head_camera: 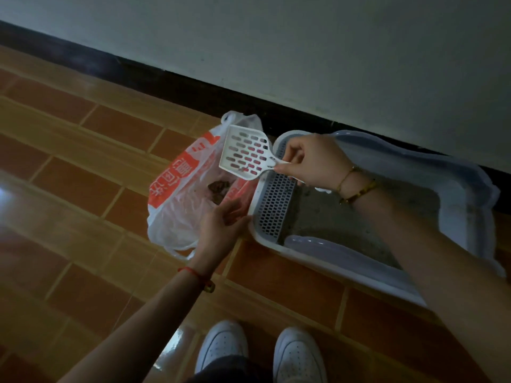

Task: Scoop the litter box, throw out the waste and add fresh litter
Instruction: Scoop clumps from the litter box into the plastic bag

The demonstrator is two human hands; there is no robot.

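Head view: right grip pinches the scoop handle over the bag, whose rim left grip holds.

The handle of the scoop vanishes inside the curled fingers of the right hand, and the forearm behind it crosses the litter box, covering its near right corner. The left hand covers the stretch of rim it pinches on the bag, and the dark clump inside is too dim to identify. The bottom edge cuts off both white shoes.
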